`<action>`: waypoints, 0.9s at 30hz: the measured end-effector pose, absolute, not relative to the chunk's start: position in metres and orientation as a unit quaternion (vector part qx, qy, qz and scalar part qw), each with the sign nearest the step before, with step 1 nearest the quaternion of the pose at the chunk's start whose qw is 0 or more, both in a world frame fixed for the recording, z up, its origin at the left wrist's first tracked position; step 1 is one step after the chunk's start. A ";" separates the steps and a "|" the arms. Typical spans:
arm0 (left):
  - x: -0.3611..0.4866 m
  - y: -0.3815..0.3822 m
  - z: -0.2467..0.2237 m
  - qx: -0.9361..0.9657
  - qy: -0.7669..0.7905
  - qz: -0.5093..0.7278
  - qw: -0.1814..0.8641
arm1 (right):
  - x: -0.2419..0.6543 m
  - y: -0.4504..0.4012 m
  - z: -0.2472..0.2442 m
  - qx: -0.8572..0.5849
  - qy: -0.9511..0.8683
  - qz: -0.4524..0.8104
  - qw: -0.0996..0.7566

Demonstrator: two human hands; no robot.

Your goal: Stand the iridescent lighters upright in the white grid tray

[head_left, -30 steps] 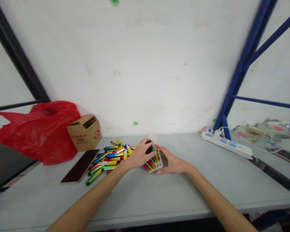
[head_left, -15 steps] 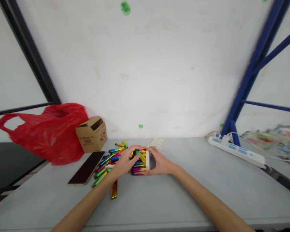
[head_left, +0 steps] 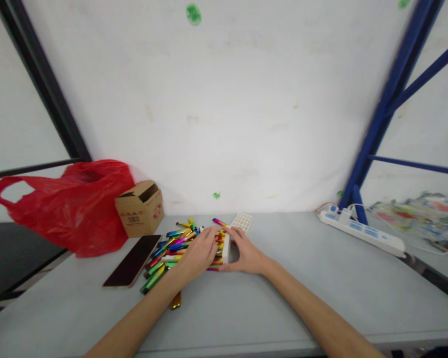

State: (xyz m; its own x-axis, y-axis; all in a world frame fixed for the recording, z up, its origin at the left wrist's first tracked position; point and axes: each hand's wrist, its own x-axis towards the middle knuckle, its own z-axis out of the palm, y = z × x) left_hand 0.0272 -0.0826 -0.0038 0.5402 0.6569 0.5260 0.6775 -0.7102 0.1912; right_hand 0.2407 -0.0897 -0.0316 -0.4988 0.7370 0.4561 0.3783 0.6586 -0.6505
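Several shiny coloured sticks point(head_left: 179, 245) lie heaped on the grey table, left of and under my left hand point(head_left: 201, 251). That hand rests over the sticks with its fingers close together; what is beneath its fingertips is hidden. My right hand point(head_left: 242, 251) curves round a white tray point(head_left: 226, 248), thumb at the near end and fingers at the far end. More coloured sticks lie crosswise between the tray and my left hand. One purple stick point(head_left: 219, 222) points out beyond my fingers. Behind them is a white grid-like piece point(head_left: 241, 222).
To the left are a dark-screened phone point(head_left: 133, 261), a cardboard box point(head_left: 141, 209) and a red plastic bag point(head_left: 78, 209). A white power strip point(head_left: 362, 232) lies at the right by a blue metal frame point(head_left: 377, 114). A white wall stands behind.
My left hand has moved right and its fingers have closed together over the sticks. A purple stick now shows beyond the hands. The view has shifted slightly.
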 end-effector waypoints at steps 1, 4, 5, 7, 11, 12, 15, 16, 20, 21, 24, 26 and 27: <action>0.028 -0.082 -0.004 -0.879 -0.375 -0.295 0.007 | 0.240 -0.089 -0.033 -0.337 -0.832 0.240 0.371; 0.030 -0.080 -0.004 -0.880 -0.353 -0.316 -0.027 | 0.240 -0.088 -0.038 -0.344 -0.830 0.240 0.368; 0.031 -0.080 -0.004 -0.878 -0.352 -0.321 -0.036 | 0.240 -0.088 -0.039 -0.346 -0.829 0.240 0.368; 0.031 -0.079 -0.005 -0.872 -0.361 -0.328 -0.043 | 0.239 -0.089 -0.040 -0.349 -0.828 0.241 0.367; 0.030 -0.075 -0.007 -0.874 -0.370 -0.314 -0.031 | 0.240 -0.090 -0.038 -0.350 -0.829 0.247 0.361; 0.029 -0.074 -0.007 -0.877 -0.369 -0.306 -0.027 | 0.240 -0.090 -0.036 -0.350 -0.829 0.250 0.359; 0.028 -0.072 -0.006 -0.880 -0.373 -0.293 -0.012 | 0.242 -0.091 -0.033 -0.354 -0.827 0.255 0.355; 0.027 -0.071 -0.006 -0.878 -0.379 -0.292 -0.008 | 0.242 -0.091 -0.032 -0.356 -0.826 0.256 0.355; 0.018 -0.067 -0.010 -0.857 -0.419 -0.301 -0.015 | 0.244 -0.092 -0.030 -0.360 -0.820 0.265 0.358; 0.014 -0.065 -0.011 -0.851 -0.428 -0.305 -0.018 | 0.244 -0.093 -0.030 -0.361 -0.819 0.267 0.358; 0.001 -0.061 -0.013 -0.838 -0.452 -0.304 -0.032 | 0.244 -0.093 -0.030 -0.364 -0.817 0.268 0.358; -0.005 -0.060 -0.011 -0.831 -0.472 -0.291 -0.035 | 0.244 -0.094 -0.030 -0.366 -0.815 0.267 0.360; -0.007 -0.060 -0.010 -0.829 -0.480 -0.285 -0.033 | 0.244 -0.094 -0.030 -0.367 -0.815 0.268 0.361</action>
